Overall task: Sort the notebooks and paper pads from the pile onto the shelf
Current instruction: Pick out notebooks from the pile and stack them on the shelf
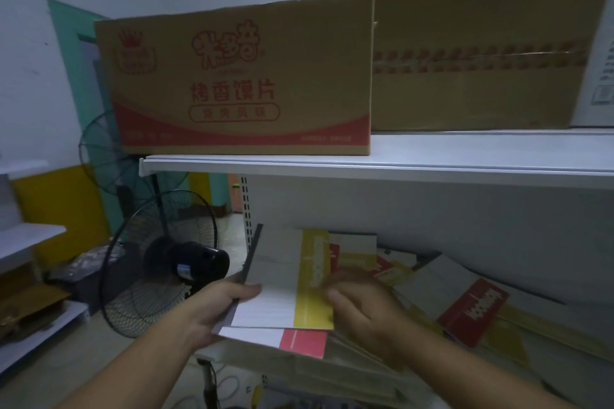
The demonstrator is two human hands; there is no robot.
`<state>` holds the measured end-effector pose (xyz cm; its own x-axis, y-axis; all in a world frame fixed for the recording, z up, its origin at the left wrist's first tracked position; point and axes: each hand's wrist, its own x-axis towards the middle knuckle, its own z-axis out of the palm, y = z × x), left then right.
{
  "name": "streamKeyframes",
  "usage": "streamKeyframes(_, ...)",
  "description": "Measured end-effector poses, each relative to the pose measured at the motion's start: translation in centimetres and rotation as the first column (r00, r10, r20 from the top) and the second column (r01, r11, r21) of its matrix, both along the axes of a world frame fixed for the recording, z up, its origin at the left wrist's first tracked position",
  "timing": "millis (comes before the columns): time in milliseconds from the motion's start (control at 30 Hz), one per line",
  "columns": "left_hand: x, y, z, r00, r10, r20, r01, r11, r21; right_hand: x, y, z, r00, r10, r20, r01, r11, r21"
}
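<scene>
I hold a small stack of paper pads in front of the lower shelf. The top pad (282, 279) is white with a yellow band; beneath it shows a pad with a red band (299, 342). My left hand (216, 305) grips the stack's left edge, thumb on top. My right hand (362, 302) holds the stack's right side at the yellow band, fingers curled. More pads lie in a loose pile (398, 266) on the lower shelf (531, 276) behind, and a red pad (471, 312) lies tilted to the right.
An upper white shelf (365, 166) carries a printed cardboard box (239, 76) and a plain cardboard box (481, 53). Two black fans, the nearer (159, 262), stand to the left of the shelving. A side rack (30, 242) is at far left.
</scene>
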<state>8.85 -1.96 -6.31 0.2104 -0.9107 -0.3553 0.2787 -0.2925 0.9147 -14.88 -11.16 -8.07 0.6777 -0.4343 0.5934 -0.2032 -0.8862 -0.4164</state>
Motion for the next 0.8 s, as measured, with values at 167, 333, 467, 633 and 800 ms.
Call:
streamKeyframes(167,2.0,1.9,-0.2,0.997,0.064,-0.037,-0.065,0.998,-0.017,2.7,-7.3,-0.9,0.851,-0.443,-0.282,0.47,0.882,0.032)
streamKeyframes(333,3.9,3.6,-0.2,0.999,0.032,-0.027,-0.034,0.998,-0.046,3.1,-10.5,-1.7,0.752,-0.466,-0.467,0.495,0.866,-0.066)
streamKeyframes(467,4.7,4.5,-0.2,1.0,-0.008,0.003,0.008,0.999,-0.052,2.9,-10.2,-0.6,0.669,-0.58,-0.466,0.475,0.815,-0.332)
streamKeyframes(633,6.0,5.3,-0.3,0.998,-0.052,0.026,0.054,0.997,-0.06,2.3,-8.6,1.8,0.675,-0.733,-0.085,0.718,0.679,-0.156)
streamKeyframes(800,7.6,4.9,-0.2,0.982,-0.18,0.056,0.181,0.983,-0.008,1.0,-2.9,3.9,0.776,-0.527,0.346,0.556,0.831,0.018)
